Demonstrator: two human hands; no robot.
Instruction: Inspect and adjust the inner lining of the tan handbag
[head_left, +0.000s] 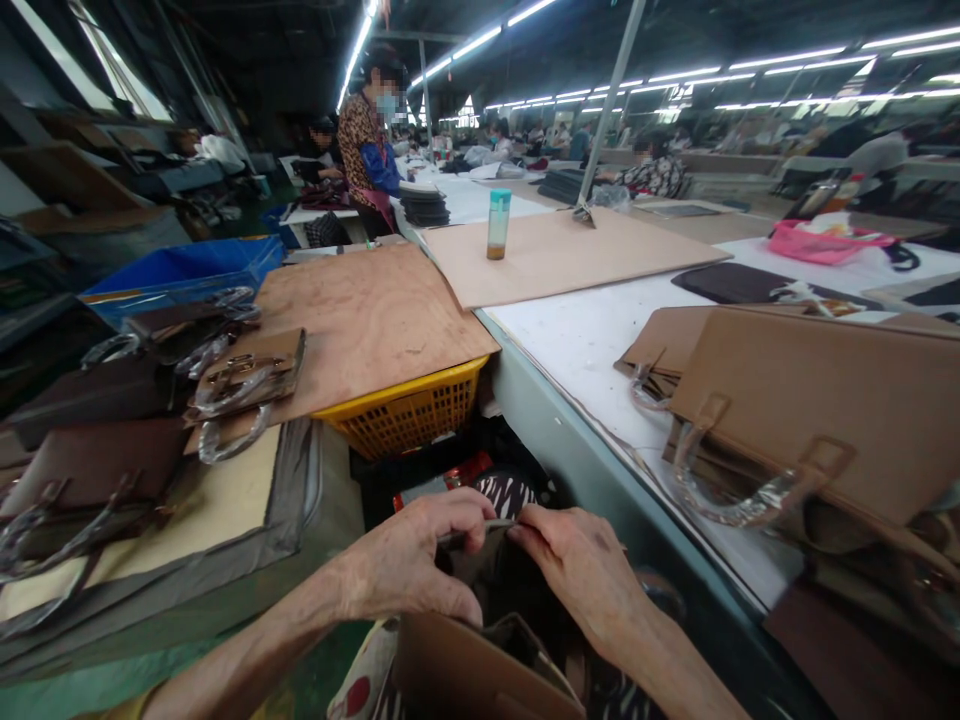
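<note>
A tan-brown handbag rests on my lap at the bottom of the head view, its top standing open toward my hands. My left hand curls over a thin greyish-tan edge, with the thumb lower down beside the bag's brown panel. My right hand pinches that same edge between thumb and fingertips, close to the left fingers. This edge looks like part of the bag, though its lower part lies in shadow. Dark patterned cloth shows behind and under the bag.
Brown handbags with plastic-wrapped handles stand on the white-topped table at right. More bags lie at left, near a wooden board over a yellow basket. A bottle stands ahead; a co-worker stands beyond.
</note>
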